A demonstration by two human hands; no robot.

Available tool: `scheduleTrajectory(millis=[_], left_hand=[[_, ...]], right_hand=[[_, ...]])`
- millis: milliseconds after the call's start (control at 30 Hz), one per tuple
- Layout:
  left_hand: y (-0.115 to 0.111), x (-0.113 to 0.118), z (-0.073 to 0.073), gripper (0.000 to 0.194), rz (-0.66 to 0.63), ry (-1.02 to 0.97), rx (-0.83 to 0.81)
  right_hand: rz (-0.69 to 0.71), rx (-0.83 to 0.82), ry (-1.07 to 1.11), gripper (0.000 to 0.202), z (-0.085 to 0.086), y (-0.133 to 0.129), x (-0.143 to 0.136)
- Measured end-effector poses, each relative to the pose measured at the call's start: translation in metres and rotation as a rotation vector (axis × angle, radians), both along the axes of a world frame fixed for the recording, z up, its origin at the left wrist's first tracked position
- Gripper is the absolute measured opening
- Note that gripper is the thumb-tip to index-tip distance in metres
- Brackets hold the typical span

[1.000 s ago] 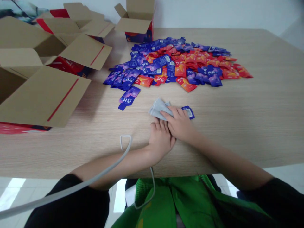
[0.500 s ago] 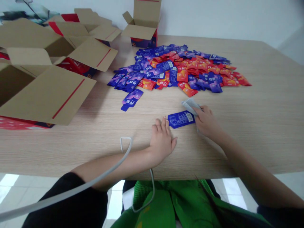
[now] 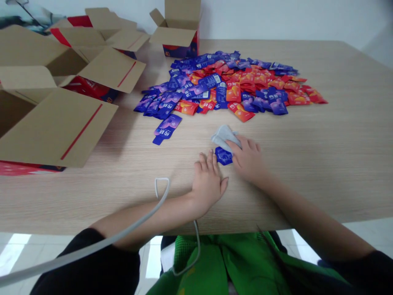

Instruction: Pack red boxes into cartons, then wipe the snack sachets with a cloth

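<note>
A blue pouch [image 3: 222,156] lies flat on the wooden table, its printed side up and its right part covered by my right hand. The fingertips of my left hand [image 3: 206,185] rest at the pouch's left end, fingers stretched out and the palm down on the table. A pale grey-blue cloth [image 3: 224,137] is bunched under the fingers of my right hand [image 3: 249,159], which presses it over the pouch. A single purple-blue pouch [image 3: 167,128] lies apart to the left, front up.
Beyond my hands spreads a heap of blue and red-orange pouches [image 3: 235,91]. Open cardboard boxes [image 3: 89,123] crowd the left side, and one more box [image 3: 181,50] stands at the back. A white cable [image 3: 129,229] loops across my left forearm.
My right hand has slid left with the cloth, from the pouch's right end to over its middle. My left hand stays at the left end. The view has shifted slightly.
</note>
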State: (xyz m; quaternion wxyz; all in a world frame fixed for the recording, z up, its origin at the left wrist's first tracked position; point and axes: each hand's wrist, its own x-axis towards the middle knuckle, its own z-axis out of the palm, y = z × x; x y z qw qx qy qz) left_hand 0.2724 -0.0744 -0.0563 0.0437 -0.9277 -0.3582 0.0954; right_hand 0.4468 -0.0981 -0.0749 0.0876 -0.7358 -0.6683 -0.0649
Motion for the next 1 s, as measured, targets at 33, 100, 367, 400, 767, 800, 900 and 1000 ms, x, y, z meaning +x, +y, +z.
scheduleTrajectory(millis=[33, 100, 367, 400, 767, 800, 900, 1000], left_hand=[[0.000, 0.000, 0.000, 0.080, 0.004, 0.003, -0.004], [0.000, 0.001, 0.001, 0.080, 0.008, 0.000, -0.009], [0.000, 0.000, 0.001, 0.079, 0.010, -0.025, -0.027], [0.000, 0.000, 0.000, 0.079, 0.007, -0.028, -0.023], [0.001, 0.000, 0.004, 0.074, -0.029, -0.004, -0.028], [0.001, 0.000, 0.004, 0.075, -0.027, -0.009, -0.022], [0.001, 0.000, 0.003, 0.079, -0.004, -0.018, -0.017], [0.000, 0.000, 0.003, 0.079, 0.006, -0.004, -0.034]], right_hand=[[-0.043, 0.004, -0.003, 0.053, -0.002, -0.004, 0.007], [-0.107, 0.008, 0.002, 0.054, -0.005, -0.012, 0.018], [-0.190, 0.034, 0.146, 0.052, -0.008, -0.021, 0.051], [-0.168, 0.044, 0.203, 0.052, -0.003, -0.017, 0.052], [0.230, -0.016, 0.083, 0.053, 0.012, 0.005, -0.036], [0.204, -0.022, 0.061, 0.054, 0.009, 0.003, -0.032], [0.070, -0.007, 0.007, 0.056, 0.001, -0.006, -0.007], [-0.057, 0.005, -0.004, 0.057, -0.005, -0.019, 0.020]])
